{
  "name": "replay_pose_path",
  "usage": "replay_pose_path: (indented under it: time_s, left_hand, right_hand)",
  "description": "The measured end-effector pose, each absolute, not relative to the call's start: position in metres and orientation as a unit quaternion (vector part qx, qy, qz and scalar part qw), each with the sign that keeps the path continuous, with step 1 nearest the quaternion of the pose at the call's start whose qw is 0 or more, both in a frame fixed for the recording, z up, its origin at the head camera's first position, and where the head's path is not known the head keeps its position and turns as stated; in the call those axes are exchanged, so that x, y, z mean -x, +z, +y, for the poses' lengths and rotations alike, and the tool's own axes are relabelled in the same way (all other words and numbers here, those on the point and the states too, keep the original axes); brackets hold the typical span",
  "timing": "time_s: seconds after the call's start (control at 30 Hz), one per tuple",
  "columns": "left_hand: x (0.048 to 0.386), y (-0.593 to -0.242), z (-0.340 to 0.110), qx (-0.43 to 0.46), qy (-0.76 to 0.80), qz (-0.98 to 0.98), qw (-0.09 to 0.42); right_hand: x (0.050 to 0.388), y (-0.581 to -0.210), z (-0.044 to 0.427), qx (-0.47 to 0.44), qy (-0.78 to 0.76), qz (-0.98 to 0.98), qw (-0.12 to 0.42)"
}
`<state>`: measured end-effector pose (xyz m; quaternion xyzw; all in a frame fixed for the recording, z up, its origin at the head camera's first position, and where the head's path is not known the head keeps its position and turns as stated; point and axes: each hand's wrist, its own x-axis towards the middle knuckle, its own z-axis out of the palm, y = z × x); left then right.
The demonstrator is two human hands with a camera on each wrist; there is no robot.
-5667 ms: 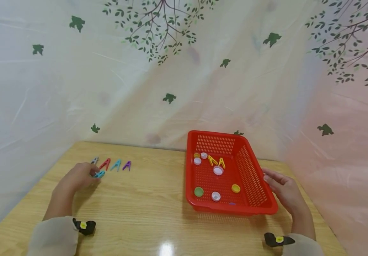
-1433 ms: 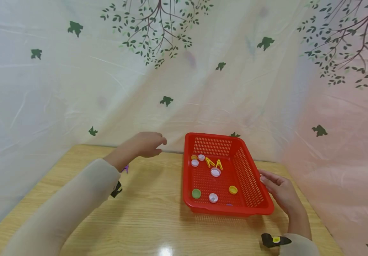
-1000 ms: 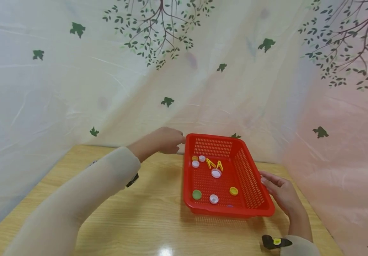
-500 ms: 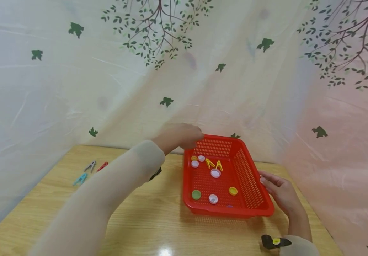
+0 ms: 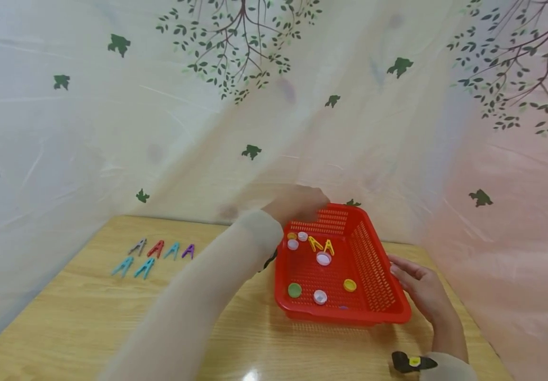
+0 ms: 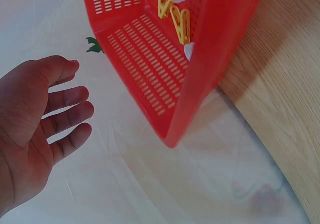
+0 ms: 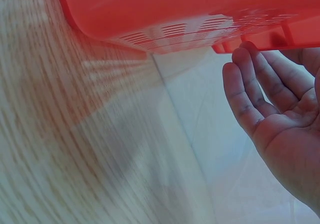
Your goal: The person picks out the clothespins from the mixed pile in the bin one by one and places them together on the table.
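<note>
A red slotted plastic basket (image 5: pixel 288 304) stands on the right of the table. It holds two yellow clothespins (image 5: pixel 329 247), a green cap (image 5: pixel 295 290), a yellow cap (image 5: pixel 349 285) and several whitish caps (image 5: pixel 320 297). My left hand (image 5: pixel 301 203) hovers over the basket's back-left rim, and the left wrist view shows its fingers loosely bent with nothing between them. At the basket's right rim my right hand (image 5: pixel 423 291) holds on, its fingers (image 7: pixel 242 93) under the edge. On the left lie turquoise clothespins (image 5: pixel 144 268), a red one (image 5: pixel 156 248), a grey one (image 5: pixel 137 246) and a purple one (image 5: pixel 189 251).
The wooden table (image 5: pixel 64 317) ends at a pale cloth backdrop (image 5: pixel 197 159) printed with leaves and branches. My left sleeve (image 5: pixel 207 296) stretches across the middle of the table and covers part of it.
Earlier my left hand held a turquoise clothespin at the left; that hand has let go and swept right to above the basket. My right hand stays on the rim.
</note>
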<state>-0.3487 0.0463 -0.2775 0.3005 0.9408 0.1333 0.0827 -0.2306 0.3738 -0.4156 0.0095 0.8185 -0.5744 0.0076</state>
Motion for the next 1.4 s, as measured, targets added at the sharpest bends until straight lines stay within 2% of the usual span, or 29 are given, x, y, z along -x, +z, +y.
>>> replay_pose_path:
  time_s: [0.3,0.67,0.87,1.17,1.4]
  left_hand:
    - [0.357,-0.291,0.083,-0.313,0.095,0.942,0.076]
    - [0.370,-0.329,0.098,-0.272,0.157,0.948,0.050]
    - [0.374,-0.347,0.109,-0.280,0.142,0.949,0.034]
    - [0.375,-0.368,0.116,-0.227,0.228,0.942,0.094]
    - [0.370,-0.373,0.111,-0.224,0.216,0.942,0.125]
  right_hand:
    - [0.230,-0.416,0.375,-0.005,-0.580,0.815,0.008]
    - [0.231,-0.415,0.373,-0.005,-0.582,0.813,0.006]
    - [0.230,-0.416,0.374,-0.004,-0.572,0.821,0.001]
    - [0.228,-0.416,0.374,-0.004,-0.572,0.821,0.003]
    - [0.228,-0.415,0.373,-0.010,-0.570,0.822,0.005]
